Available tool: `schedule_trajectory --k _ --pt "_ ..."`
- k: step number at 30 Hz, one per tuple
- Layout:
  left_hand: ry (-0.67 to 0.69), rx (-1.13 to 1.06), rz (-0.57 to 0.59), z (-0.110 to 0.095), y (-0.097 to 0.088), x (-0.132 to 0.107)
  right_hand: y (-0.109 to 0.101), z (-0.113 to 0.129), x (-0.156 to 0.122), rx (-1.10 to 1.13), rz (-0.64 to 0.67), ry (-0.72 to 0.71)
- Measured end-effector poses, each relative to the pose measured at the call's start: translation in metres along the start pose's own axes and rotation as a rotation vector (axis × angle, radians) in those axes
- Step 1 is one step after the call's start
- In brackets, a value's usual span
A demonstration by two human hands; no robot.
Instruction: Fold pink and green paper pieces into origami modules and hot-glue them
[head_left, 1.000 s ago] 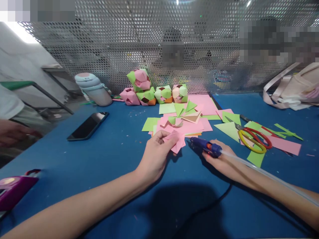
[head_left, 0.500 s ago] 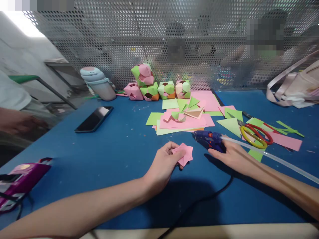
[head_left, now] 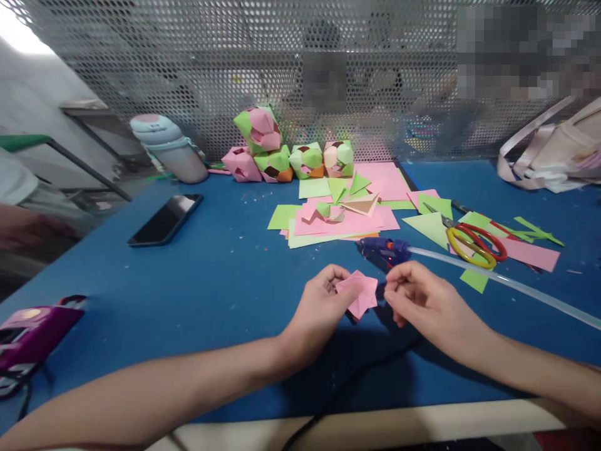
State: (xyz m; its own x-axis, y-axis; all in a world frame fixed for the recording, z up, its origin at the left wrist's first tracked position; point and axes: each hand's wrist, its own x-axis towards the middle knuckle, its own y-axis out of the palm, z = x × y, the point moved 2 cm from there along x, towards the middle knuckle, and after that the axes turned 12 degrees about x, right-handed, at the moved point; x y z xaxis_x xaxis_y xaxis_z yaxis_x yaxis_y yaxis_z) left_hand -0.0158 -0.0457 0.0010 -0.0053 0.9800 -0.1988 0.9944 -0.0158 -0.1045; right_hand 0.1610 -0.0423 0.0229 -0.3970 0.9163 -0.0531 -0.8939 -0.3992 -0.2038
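My left hand [head_left: 323, 300] pinches a folded pink paper piece [head_left: 360, 294] just above the blue table [head_left: 225, 275]. My right hand [head_left: 422, 300] is right beside it, fingers curled, its fingertips at the paper's right edge. A blue glue gun [head_left: 382, 249] with a clear glue stick [head_left: 493, 275] lies on the table just behind my right hand, no longer held. Its black cord [head_left: 347, 382] runs toward the near table edge.
Pink and green paper sheets [head_left: 342, 216] and red-yellow scissors [head_left: 474, 245] lie behind. Folded paper cubes [head_left: 291, 160] line the mesh screen [head_left: 188, 75]. A phone [head_left: 165, 219], a bottle [head_left: 166, 147], a purple device [head_left: 28, 329] and a bag [head_left: 554, 156] sit around. Another person's hand [head_left: 23, 228] is at left.
My right hand let go of the glue gun and came to the pink piece. My left hand drew the piece nearer to me and to the right.
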Motion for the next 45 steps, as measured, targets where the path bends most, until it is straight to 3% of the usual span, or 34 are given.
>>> schedule_trajectory --k 5,9,14,30,45 --pt "0.028 0.042 0.022 -0.003 -0.001 -0.005 0.021 -0.009 0.022 0.309 0.053 0.097" --pt "0.035 0.047 0.072 0.002 -0.002 -0.005 0.027 -0.013 0.022 0.365 0.015 0.083" --pt "0.033 -0.028 0.158 0.005 -0.004 -0.009 0.027 -0.014 0.019 0.313 -0.039 0.086" --pt "0.032 0.089 0.058 0.013 -0.009 -0.013 0.021 -0.013 0.014 -0.005 -0.063 -0.076" --pt "0.103 0.079 0.107 0.004 -0.004 -0.013 0.024 -0.013 0.013 -0.053 -0.059 -0.122"
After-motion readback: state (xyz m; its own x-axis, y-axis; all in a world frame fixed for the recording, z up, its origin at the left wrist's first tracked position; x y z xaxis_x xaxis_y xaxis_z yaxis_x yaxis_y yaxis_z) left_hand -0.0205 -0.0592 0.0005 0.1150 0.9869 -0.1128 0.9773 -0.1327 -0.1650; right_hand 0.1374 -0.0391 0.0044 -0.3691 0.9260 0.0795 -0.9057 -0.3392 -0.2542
